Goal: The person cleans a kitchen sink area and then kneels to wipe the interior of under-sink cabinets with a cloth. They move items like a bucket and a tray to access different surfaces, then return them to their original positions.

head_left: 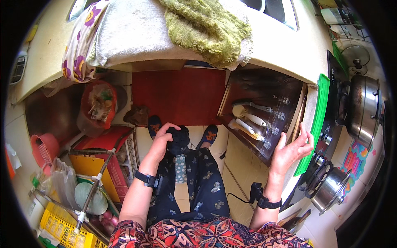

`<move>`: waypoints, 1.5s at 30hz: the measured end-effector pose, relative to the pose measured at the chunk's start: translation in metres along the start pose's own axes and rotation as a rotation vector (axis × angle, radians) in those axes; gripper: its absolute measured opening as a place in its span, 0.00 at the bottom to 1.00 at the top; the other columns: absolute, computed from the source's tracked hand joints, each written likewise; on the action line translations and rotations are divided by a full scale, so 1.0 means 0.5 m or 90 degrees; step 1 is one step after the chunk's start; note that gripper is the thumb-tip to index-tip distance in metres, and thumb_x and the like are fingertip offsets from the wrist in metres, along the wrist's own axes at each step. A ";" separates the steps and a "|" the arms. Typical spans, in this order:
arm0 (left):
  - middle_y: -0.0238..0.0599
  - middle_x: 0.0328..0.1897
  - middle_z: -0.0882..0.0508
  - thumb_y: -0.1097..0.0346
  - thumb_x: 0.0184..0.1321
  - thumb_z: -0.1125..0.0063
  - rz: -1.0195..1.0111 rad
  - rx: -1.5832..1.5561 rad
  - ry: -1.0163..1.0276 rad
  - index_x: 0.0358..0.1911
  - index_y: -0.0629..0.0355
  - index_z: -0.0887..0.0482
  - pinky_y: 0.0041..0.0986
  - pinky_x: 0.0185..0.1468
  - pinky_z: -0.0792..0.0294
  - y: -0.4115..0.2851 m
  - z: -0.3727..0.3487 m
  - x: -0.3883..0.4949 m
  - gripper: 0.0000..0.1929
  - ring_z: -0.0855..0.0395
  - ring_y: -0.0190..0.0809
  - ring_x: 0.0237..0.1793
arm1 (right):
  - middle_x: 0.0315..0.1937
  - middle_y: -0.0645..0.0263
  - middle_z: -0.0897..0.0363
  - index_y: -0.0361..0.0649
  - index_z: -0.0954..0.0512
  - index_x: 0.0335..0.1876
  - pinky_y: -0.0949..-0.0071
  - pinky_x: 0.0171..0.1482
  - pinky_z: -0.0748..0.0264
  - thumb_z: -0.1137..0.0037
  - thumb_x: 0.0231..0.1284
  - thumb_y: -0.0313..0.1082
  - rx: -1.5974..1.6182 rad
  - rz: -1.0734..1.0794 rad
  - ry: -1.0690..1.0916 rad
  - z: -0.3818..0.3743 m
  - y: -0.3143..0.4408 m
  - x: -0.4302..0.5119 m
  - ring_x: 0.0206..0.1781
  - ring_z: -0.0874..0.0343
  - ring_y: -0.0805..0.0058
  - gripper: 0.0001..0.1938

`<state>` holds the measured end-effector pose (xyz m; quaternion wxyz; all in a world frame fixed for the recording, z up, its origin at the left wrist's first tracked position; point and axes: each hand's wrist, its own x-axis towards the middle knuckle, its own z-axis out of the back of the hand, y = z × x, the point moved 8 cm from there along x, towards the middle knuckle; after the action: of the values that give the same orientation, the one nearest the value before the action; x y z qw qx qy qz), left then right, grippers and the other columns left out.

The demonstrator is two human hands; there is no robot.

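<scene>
My left hand (162,136) grips a bunched black cloth (179,140) in front of my knees. My right hand (291,150) is raised with its fingers apart and holds nothing. It is beside the outer edge of an open dark cabinet door (248,83) and overlaps a green strip (313,127) on the counter's side; whether it touches either is unclear. Clear adhesive hooks (281,116) line the door's inner face. From them hang a white ladle (252,117), a spatula (245,129) and other utensils.
Below the counter lies a dark red mat (178,96). A red-rimmed waste bin (98,107) stands left of it, near a tubular rack (102,173). Towels (204,28) drape over the counter's edge. Steel pots (363,108) sit on the stove at right.
</scene>
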<state>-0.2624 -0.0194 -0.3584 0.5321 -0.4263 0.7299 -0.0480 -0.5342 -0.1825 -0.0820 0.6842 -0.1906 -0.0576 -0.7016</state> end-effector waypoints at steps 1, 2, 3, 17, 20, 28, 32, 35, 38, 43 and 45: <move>0.36 0.48 0.21 0.71 0.40 0.55 0.000 0.004 -0.005 0.44 0.60 0.19 0.23 0.64 0.40 0.002 0.009 0.000 0.22 0.26 0.37 0.55 | 0.60 0.57 0.40 0.50 0.28 0.66 0.59 0.63 0.36 0.29 0.47 0.21 -0.013 -0.001 0.004 -0.001 0.000 -0.004 0.59 0.36 0.58 0.36; 0.38 0.48 0.21 0.70 0.42 0.55 -0.037 0.041 -0.013 0.45 0.60 0.19 0.24 0.65 0.39 -0.006 0.018 0.003 0.22 0.25 0.39 0.55 | 0.60 0.58 0.40 0.50 0.28 0.65 0.60 0.64 0.37 0.30 0.48 0.20 -0.021 -0.013 0.016 -0.004 0.000 -0.012 0.59 0.37 0.58 0.35; 0.38 0.48 0.21 0.70 0.42 0.55 -0.023 -0.005 -0.001 0.45 0.60 0.19 0.24 0.64 0.37 0.001 0.022 0.006 0.22 0.25 0.39 0.55 | 0.60 0.58 0.40 0.50 0.27 0.65 0.60 0.64 0.37 0.32 0.48 0.19 -0.027 -0.026 0.028 -0.009 0.004 -0.022 0.60 0.37 0.58 0.34; 0.39 0.52 0.19 0.76 0.59 0.49 0.057 -0.034 0.054 0.56 0.56 0.24 0.26 0.60 0.31 0.196 -0.026 0.179 0.20 0.22 0.36 0.54 | 0.66 0.46 0.34 0.33 0.37 0.69 0.63 0.61 0.26 0.32 0.56 0.33 0.789 0.120 0.130 -0.398 0.506 -0.044 0.66 0.28 0.52 0.36; 0.44 0.65 0.24 0.73 0.64 0.46 0.033 0.066 0.109 0.66 0.63 0.31 0.32 0.70 0.37 0.247 -0.066 0.200 0.25 0.27 0.42 0.65 | 0.64 0.46 0.30 0.31 0.36 0.67 0.62 0.61 0.27 0.31 0.57 0.36 0.806 0.195 0.014 -0.437 0.571 0.003 0.63 0.26 0.51 0.35; 0.45 0.70 0.25 0.74 0.68 0.46 0.049 -0.008 0.079 0.68 0.66 0.31 0.31 0.70 0.36 0.303 -0.089 0.256 0.25 0.28 0.42 0.68 | 0.40 0.39 0.24 0.32 0.30 0.45 0.48 0.44 0.26 0.32 0.57 0.38 0.905 0.240 0.117 -0.433 0.564 -0.011 0.45 0.24 0.34 0.21; 0.42 0.69 0.23 0.71 0.70 0.48 -0.057 0.250 0.068 0.66 0.63 0.27 0.32 0.67 0.33 0.258 -0.074 0.315 0.21 0.26 0.39 0.65 | 0.35 0.44 0.25 0.34 0.30 0.40 0.56 0.41 0.26 0.30 0.55 0.35 0.982 0.273 0.006 -0.402 0.541 -0.061 0.40 0.24 0.39 0.18; 0.44 0.65 0.21 0.69 0.68 0.42 -0.155 0.160 0.057 0.62 0.64 0.23 0.35 0.64 0.30 0.253 -0.061 0.337 0.19 0.25 0.40 0.64 | 0.35 0.45 0.24 0.34 0.30 0.40 0.56 0.41 0.26 0.32 0.56 0.32 1.061 0.304 -0.010 -0.399 0.535 -0.097 0.40 0.23 0.40 0.17; 0.38 0.61 0.20 0.65 0.70 0.43 -0.090 0.120 0.108 0.59 0.59 0.22 0.32 0.61 0.29 0.293 -0.068 0.335 0.17 0.23 0.37 0.60 | 0.37 0.47 0.24 0.34 0.31 0.41 0.55 0.42 0.26 0.34 0.58 0.30 1.033 0.326 -0.004 -0.377 0.523 -0.161 0.41 0.22 0.42 0.15; 0.38 0.57 0.20 0.61 0.72 0.47 -0.022 -0.069 0.578 0.57 0.56 0.23 0.31 0.60 0.30 0.272 -0.160 0.299 0.15 0.23 0.36 0.57 | 0.40 0.49 0.24 0.36 0.32 0.44 0.55 0.42 0.23 0.37 0.60 0.28 0.976 0.357 0.004 -0.328 0.507 -0.239 0.42 0.21 0.44 0.14; 0.41 0.56 0.21 0.61 0.72 0.48 -0.100 0.111 0.579 0.58 0.58 0.26 0.32 0.62 0.31 0.276 -0.154 0.302 0.16 0.24 0.38 0.58 | 0.39 0.49 0.25 0.36 0.33 0.44 0.54 0.41 0.23 0.37 0.60 0.28 0.960 0.388 -0.050 -0.305 0.499 -0.275 0.42 0.21 0.44 0.15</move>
<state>-0.4149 -0.0633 -0.5089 0.1869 -0.3700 0.8477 -0.3311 -0.3192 -0.1198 -0.3152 0.7869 0.2895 -0.4840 -0.2505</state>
